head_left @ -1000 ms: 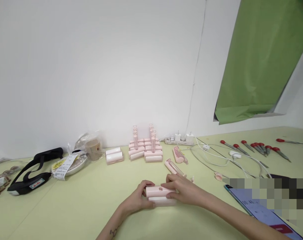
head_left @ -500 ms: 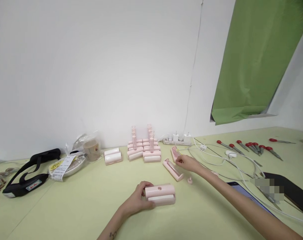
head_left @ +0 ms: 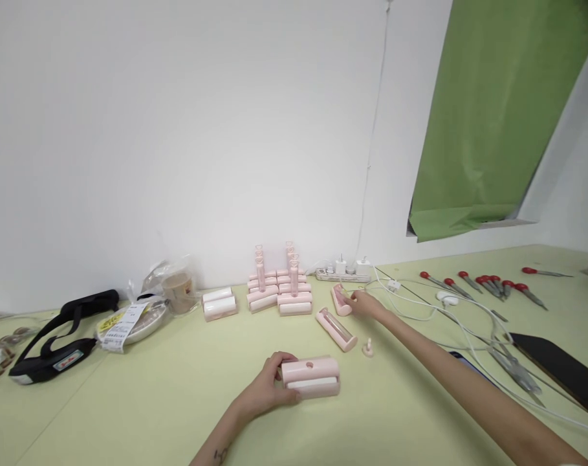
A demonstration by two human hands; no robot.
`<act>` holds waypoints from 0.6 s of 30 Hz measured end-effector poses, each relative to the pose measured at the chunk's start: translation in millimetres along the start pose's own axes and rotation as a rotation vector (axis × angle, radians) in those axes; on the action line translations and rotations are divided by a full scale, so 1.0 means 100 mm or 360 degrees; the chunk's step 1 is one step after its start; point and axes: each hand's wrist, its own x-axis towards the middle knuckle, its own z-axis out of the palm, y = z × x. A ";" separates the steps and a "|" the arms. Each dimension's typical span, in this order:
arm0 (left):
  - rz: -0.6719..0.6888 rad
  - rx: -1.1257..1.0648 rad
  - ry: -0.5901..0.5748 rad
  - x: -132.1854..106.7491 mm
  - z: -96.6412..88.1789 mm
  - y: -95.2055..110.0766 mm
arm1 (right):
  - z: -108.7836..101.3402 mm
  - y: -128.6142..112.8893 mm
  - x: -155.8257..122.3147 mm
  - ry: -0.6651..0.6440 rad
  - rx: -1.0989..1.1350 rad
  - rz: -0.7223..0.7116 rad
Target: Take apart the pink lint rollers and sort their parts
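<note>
My left hand point(head_left: 267, 387) grips the left end of a pink and white roller case point(head_left: 310, 377) lying on the pale green table point(head_left: 152, 401). My right hand point(head_left: 366, 303) reaches far forward, fingers closed around a pink open case part point(head_left: 341, 299) near the power strip. Another pink case half point(head_left: 336, 329) lies between both hands, with a small pink peg point(head_left: 367, 348) beside it.
A stack of pink roller cases point(head_left: 280, 291) and two white rolls point(head_left: 219, 303) stand by the wall. Red-handled screwdrivers point(head_left: 488, 285), white cables point(head_left: 449, 317), a power strip point(head_left: 345, 273), a dark tablet point(head_left: 560, 369), a black strap point(head_left: 55, 336) and a plate point(head_left: 133, 320) surround them.
My right hand left the roller case, reached forward to the right and closed on the pink case part. The left hand stayed on the roller case.
</note>
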 end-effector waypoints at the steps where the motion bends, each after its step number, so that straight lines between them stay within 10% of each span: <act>1: -0.0002 -0.0012 -0.0009 0.00 0.00 0.00 | 0.02 0.00 0.00 -0.0051 0.0024 0.0030; 10: 0.0013 -0.0040 0.0001 0.01 0.00 -0.01 | -0.21 0.03 -0.18 -0.0161 0.0404 0.0035; 18: 0.0025 -0.0016 0.0006 0.01 0.00 0.02 | -0.04 -0.50 -1.04 -0.0230 0.0920 -0.0777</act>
